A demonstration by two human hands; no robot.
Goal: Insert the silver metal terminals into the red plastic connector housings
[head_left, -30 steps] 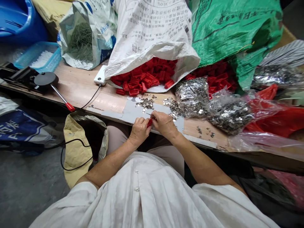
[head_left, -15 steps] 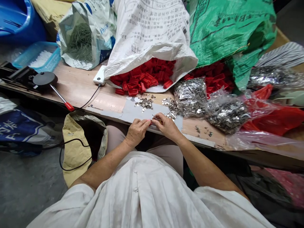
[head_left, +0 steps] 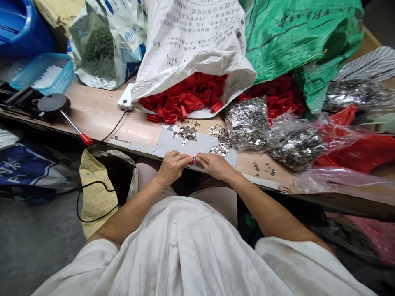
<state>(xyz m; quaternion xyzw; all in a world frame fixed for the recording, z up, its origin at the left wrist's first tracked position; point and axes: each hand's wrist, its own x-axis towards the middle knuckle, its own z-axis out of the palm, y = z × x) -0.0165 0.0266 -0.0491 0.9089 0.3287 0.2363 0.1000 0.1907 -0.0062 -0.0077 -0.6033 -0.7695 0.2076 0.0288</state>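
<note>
A small red plastic part (head_left: pixel 191 160) is pinched in my left hand (head_left: pixel 173 165), its middle mostly covered by the fingers. My right hand (head_left: pixel 216 165) is closed at the part's right end, fingertips together; what lies inside those fingers is hidden. A small pale bit shows where the two hands meet. Both hands are just over the table's front edge, by a grey sheet (head_left: pixel 202 143). Beyond them lie a pile of small shiny metal pieces (head_left: pixel 186 133) and another metal pile (head_left: pixel 219 133) to its right.
A white sack (head_left: pixel 197 33) spills red plastic parts (head_left: pixel 188 96) onto the table. Clear bags of metal pieces (head_left: pixel 247 123) and a green sack (head_left: pixel 302 41) stand right. At left are a red-tipped lever (head_left: pixel 75 127), a white device (head_left: pixel 126 98) and an open yellowish sack (head_left: pixel 95 185).
My hands have shifted slightly left in view. The right fingers, earlier holding a thin dark piece, have closed against the part's right end. The left hand has turned flatter over the red part.
</note>
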